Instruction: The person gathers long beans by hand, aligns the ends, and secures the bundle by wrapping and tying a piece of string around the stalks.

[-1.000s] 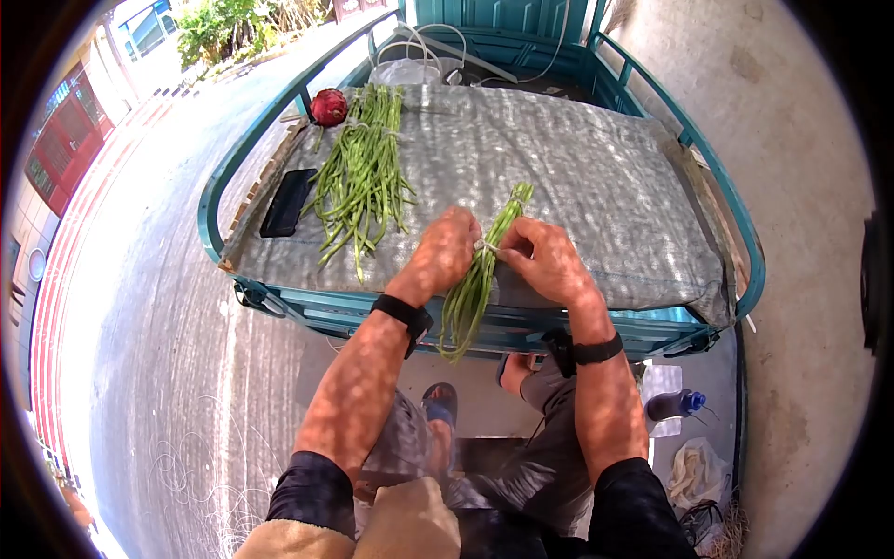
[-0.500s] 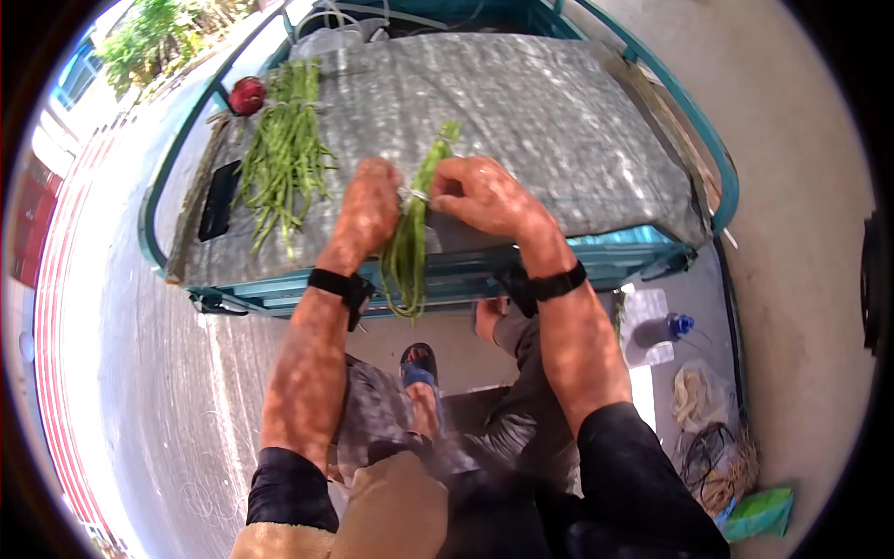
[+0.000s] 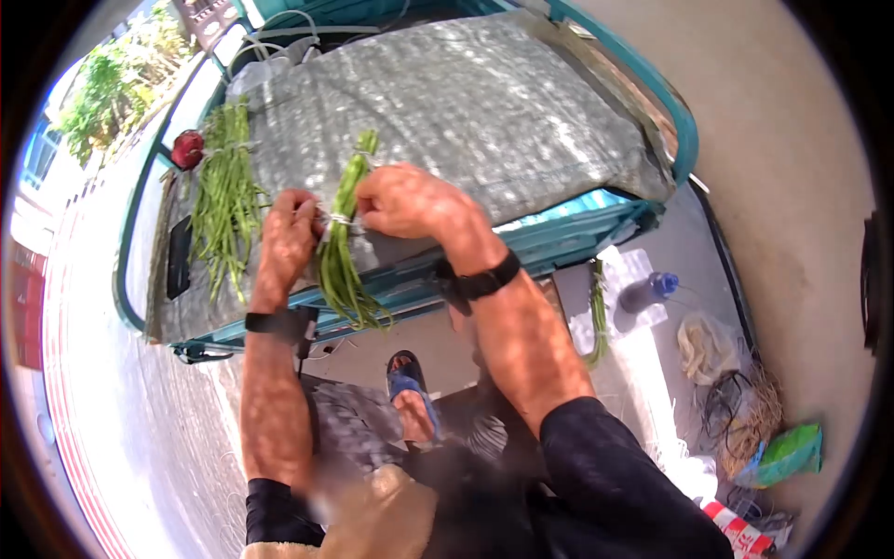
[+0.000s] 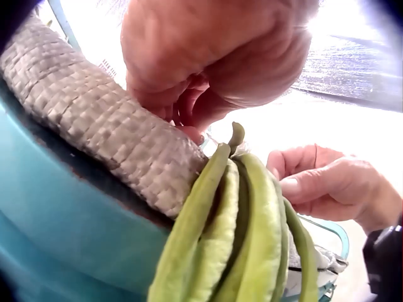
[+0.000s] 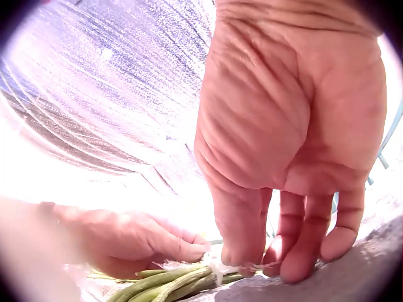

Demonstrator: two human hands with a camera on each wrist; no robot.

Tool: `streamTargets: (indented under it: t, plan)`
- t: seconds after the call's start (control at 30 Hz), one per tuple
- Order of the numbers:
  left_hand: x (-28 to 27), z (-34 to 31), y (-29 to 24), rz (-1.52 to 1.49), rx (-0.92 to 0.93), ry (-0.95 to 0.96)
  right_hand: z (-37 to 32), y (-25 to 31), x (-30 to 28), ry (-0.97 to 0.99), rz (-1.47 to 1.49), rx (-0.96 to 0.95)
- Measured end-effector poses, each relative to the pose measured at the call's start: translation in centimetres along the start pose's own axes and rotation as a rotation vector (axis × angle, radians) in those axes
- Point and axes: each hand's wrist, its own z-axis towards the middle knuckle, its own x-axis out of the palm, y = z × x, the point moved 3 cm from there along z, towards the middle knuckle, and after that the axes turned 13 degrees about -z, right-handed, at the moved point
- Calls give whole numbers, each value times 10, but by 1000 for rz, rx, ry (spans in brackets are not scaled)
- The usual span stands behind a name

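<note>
A bundle of long green beans (image 3: 341, 275) lies on the grey woven sack, its lower ends hanging past the front edge. White string (image 5: 217, 267) is wrapped round its middle. On the left side of the bundle, my left hand (image 3: 291, 233) pinches the string between thumb and fingers. My right hand (image 3: 410, 200) is at the other side, thumb and forefinger pinching a strand of the same string. In the left wrist view, bean ends (image 4: 258, 226) hang close to the camera, with both hands at the tie behind them.
The woven sack (image 3: 466, 112) covers a teal cart bed with a rail (image 3: 689, 140). To the left lie more tied beans (image 3: 226, 186), a black phone (image 3: 179, 256) and a red round fruit (image 3: 187, 149). On the floor at right are a bottle (image 3: 643, 293), beans (image 3: 597, 317) and a green bag (image 3: 790, 455).
The head view has turned, shifting the cart leftward and bringing the floor beans at right into view. Both hands stay at the string, and the bundle's hanging ends now lean to the right.
</note>
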Motion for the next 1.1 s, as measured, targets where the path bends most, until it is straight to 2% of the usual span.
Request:
streamTargets:
  t: [0.03,0.07,0.1,0.17,0.33,0.4,0.5,0.7,0.8,1.0,1.1]
  plan:
    - [2,-2,-5,-18,57,0,-3,-4,-7,10,23,58]
    - [4,-3,-12,-7,27,-6,-8,-3,-17,-16,20,142]
    - [3,-3,-12,231,123,-51,-9,-7,-21,-14,36,212]
    - [14,-13,-31,313,157,-80,-9,-12,-25,-27,13,306]
    - [32,-20,-52,598,-67,-79,-5,-3,-22,-61,-17,368]
    - [35,-18,-48,600,-113,-52,-2,-3,-11,-103,-64,338]
    - [36,-16,-45,636,-155,-26,6,-9,-1,-41,0,423]
    - [35,-19,-47,621,-117,-34,10,-6,6,24,249,546]
    - [31,-26,-53,537,-47,-96,12,-4,8,100,561,672]
    - [22,-35,-54,244,177,-162,18,15,6,-14,943,635]
    - [20,-37,-57,138,212,-182,22,29,0,-103,939,520]
